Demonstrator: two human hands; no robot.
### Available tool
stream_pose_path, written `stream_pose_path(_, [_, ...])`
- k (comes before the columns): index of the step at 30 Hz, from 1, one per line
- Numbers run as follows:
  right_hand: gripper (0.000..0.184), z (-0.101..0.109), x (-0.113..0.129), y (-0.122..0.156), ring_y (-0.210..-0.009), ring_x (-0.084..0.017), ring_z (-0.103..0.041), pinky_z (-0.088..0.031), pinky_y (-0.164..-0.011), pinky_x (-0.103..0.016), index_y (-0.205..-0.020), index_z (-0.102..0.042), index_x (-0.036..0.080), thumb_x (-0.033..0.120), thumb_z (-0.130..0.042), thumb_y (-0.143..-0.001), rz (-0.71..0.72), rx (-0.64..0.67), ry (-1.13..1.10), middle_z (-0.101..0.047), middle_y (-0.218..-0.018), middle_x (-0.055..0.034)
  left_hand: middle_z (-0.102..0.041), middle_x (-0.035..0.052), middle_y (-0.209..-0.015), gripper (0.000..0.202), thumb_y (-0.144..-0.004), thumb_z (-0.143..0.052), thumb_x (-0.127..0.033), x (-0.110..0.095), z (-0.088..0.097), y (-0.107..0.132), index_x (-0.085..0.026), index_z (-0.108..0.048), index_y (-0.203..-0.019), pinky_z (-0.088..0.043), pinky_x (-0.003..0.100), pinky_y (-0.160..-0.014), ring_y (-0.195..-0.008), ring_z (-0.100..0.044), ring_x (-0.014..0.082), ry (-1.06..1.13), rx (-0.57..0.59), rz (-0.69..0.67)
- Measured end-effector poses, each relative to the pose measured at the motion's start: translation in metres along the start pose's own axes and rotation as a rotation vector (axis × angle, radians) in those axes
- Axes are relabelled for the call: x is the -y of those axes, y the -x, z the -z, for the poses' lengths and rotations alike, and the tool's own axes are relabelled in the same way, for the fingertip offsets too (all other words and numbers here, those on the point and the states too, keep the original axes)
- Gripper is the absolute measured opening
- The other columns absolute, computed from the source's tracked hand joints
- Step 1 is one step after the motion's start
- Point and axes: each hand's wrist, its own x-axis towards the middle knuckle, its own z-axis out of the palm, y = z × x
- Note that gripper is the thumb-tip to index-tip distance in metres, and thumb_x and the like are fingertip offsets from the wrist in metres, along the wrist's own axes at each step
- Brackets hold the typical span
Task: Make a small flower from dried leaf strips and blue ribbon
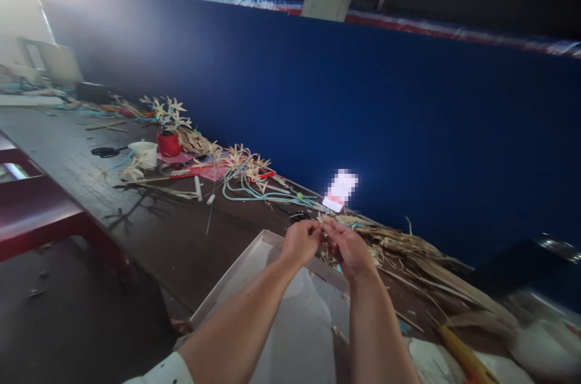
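Observation:
My left hand [300, 243] and my right hand [350, 247] meet above the far edge of a shallow white box [297, 317]. Thumbs and fingers of both are pinched together on a small pale husk piece [321, 220], whose tip pokes up between them; its exact shape is mostly hidden. Just beyond the fingers, a lit phone-like screen [341, 189], blurred out, leans by the blue partition. Light-blue cords [267, 195] lie to the left of it. Dry husk strips [399, 240] are heaped to the right of my right hand.
Husk flowers [245, 161] lie along the back of the dark table [181, 244]. Farther left are a white cup [144, 155], a red spool [168, 144] and black scissors [106, 152]. A yellow-handled tool [465, 352] rests at lower right. A red stool [40, 214] stands at left.

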Motion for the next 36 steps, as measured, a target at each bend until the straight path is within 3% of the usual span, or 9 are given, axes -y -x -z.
stream_pose_path(4, [0.051,0.0022,0.0029,0.0010,-0.041,-0.004,-0.029,-0.019,-0.037,-0.017,-0.103,-0.066,0.018,0.033,-0.078,-0.055,-0.041,0.013,-0.059,-0.054,-0.057,0.0038,-0.070,0.0044,-0.076,0.026,-0.083,-0.047,-0.033,0.0024,-0.0020,-0.0028,-0.017,-0.067,-0.085,-0.042,0.021,-0.058,-0.065,-0.061,0.0133,0.103,0.004,0.043])
stream_pose_path(9, [0.037,0.0044,0.0021,-0.0021,-0.041,-0.002,-0.027,-0.018,-0.035,-0.017,-0.084,-0.069,0.017,0.034,-0.078,-0.053,0.012,-0.140,-0.088,-0.061,-0.068,0.0005,-0.070,0.0034,-0.077,0.025,-0.083,-0.046,-0.034,0.0036,-0.0041,-0.0036,-0.017,-0.065,-0.084,-0.043,0.021,-0.057,-0.066,-0.062,0.0131,0.150,0.029,0.035])
stream_pose_path(13, [0.029,0.0046,0.0003,-0.0041,-0.040,-0.004,-0.029,-0.019,-0.036,-0.018,-0.073,-0.067,0.017,0.035,-0.078,-0.053,0.070,-0.269,-0.036,-0.050,-0.050,0.0044,-0.070,0.0033,-0.077,0.026,-0.083,-0.046,-0.035,0.0035,-0.0040,-0.0019,-0.017,-0.065,-0.083,-0.044,0.021,-0.058,-0.068,-0.063,0.0138,0.124,0.033,0.006])
stream_pose_path(17, [0.031,0.0030,0.0022,-0.0030,-0.040,-0.004,-0.029,-0.018,-0.037,-0.018,-0.071,-0.069,0.016,0.036,-0.080,-0.051,0.086,-0.318,-0.026,-0.042,-0.043,0.0061,-0.070,0.0034,-0.077,0.026,-0.083,-0.046,-0.034,0.0006,-0.0029,0.0007,-0.018,-0.066,-0.082,-0.046,0.022,-0.062,-0.070,-0.063,0.0142,0.084,0.042,-0.015])
stream_pose_path(21, [0.034,0.0018,0.0053,-0.0015,-0.038,-0.003,-0.025,-0.013,-0.036,-0.019,-0.073,-0.071,0.014,0.036,-0.081,-0.049,0.093,-0.326,-0.051,-0.041,-0.041,0.0060,-0.071,0.0043,-0.079,0.027,-0.083,-0.046,-0.034,-0.0019,-0.0026,0.0016,-0.017,-0.067,-0.085,-0.047,0.022,-0.066,-0.072,-0.063,0.0144,0.063,0.050,0.013])
stream_pose_path(26, [0.033,0.0023,0.0059,-0.0024,-0.040,-0.002,-0.028,-0.015,-0.035,-0.018,-0.070,-0.071,0.014,0.034,-0.081,-0.046,0.114,-0.322,-0.116,-0.061,-0.061,-0.0017,-0.071,0.0024,-0.078,0.027,-0.083,-0.046,-0.037,-0.0006,-0.0031,0.0001,-0.018,-0.066,-0.083,-0.047,0.022,-0.064,-0.071,-0.063,0.0140,0.098,0.058,0.016])
stream_pose_path(31, [0.032,0.0014,0.0068,-0.0028,-0.040,-0.002,-0.028,-0.015,-0.035,-0.018,-0.068,-0.069,0.015,0.035,-0.080,-0.046,0.140,-0.316,-0.124,-0.065,-0.067,-0.0036,-0.070,0.0029,-0.077,0.029,-0.083,-0.045,-0.038,0.0017,-0.0047,-0.0014,-0.017,-0.066,-0.083,-0.045,0.022,-0.060,-0.065,-0.062,0.0127,0.120,0.067,0.024])
stream_pose_path(36, [0.034,0.0005,0.0059,-0.0022,-0.037,-0.003,-0.026,-0.014,-0.036,-0.020,-0.075,-0.069,0.015,0.037,-0.079,-0.051,0.113,-0.272,-0.093,-0.056,-0.050,0.0020,-0.070,0.0027,-0.077,0.029,-0.083,-0.045,-0.038,0.0031,-0.0054,-0.0015,-0.018,-0.066,-0.081,-0.044,0.022,-0.058,-0.063,-0.061,0.0122,0.104,0.056,-0.007])
